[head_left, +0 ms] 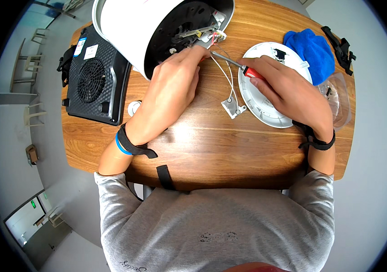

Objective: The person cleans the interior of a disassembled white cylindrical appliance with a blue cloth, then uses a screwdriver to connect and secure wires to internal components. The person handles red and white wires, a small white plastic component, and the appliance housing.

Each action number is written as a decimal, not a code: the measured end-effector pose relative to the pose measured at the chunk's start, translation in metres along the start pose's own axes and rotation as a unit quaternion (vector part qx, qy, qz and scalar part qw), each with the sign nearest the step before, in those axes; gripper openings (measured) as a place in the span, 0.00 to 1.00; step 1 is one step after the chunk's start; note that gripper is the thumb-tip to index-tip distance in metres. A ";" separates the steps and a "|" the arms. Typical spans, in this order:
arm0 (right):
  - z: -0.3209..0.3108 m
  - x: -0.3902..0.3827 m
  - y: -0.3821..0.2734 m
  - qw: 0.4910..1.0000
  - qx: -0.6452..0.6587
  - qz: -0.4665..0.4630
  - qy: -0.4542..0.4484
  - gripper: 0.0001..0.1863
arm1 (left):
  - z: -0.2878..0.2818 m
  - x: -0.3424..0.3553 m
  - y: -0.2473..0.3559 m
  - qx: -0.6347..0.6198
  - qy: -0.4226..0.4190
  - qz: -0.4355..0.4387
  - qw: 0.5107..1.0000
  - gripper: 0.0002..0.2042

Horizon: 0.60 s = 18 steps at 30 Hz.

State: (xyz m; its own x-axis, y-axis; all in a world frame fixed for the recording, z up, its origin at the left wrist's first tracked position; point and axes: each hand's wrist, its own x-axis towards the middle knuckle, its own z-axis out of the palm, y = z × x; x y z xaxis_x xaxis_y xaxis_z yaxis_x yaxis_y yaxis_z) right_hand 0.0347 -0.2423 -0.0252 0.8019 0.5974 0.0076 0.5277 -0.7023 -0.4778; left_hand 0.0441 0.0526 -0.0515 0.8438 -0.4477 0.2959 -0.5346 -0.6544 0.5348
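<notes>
A white rounded appliance housing (130, 31), maybe a rice cooker, lies on its side with its dark inside, metal parts and wires exposed. My left hand (173, 86) is at the rim of its opening. Its fingers are closed; what they pinch is hidden. My right hand (288, 90) grips the red handle of a screwdriver (252, 72), whose shaft points left to my left fingertips. White wires (232, 81) run from the housing to a small white bracketed part (233, 108) on the table. A round white base cover (261, 102) lies partly beneath my right hand.
On the left, a black appliance with a fan grille (91, 79) lies on the wooden table (202, 154). A small white round piece (134, 108) sits beside it. A blue cloth (313, 54), a clear plastic tray (342, 102) and a black strap (339, 49) are at the right.
</notes>
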 end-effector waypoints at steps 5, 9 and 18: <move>0.008 0.003 0.001 0.998 0.015 -0.044 0.053 0.18 | 0.001 -0.007 -0.003 -0.013 0.006 0.012 1.000 0.14; 0.009 0.008 0.002 0.998 0.021 -0.042 0.051 0.20 | 0.003 -0.010 -0.008 0.015 0.009 0.036 0.999 0.15; 0.009 0.020 -0.001 0.997 -0.008 -0.051 0.049 0.26 | -0.002 -0.019 -0.002 0.010 -0.009 -0.009 1.000 0.23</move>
State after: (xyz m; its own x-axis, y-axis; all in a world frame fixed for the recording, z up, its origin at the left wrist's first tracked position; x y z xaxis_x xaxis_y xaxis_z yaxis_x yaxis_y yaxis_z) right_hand 0.0475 -0.2260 -0.0329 0.7665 0.6265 0.1412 0.6119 -0.6457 -0.4567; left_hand 0.0295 0.0638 -0.0566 0.8525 -0.4463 0.2721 -0.5203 -0.6744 0.5238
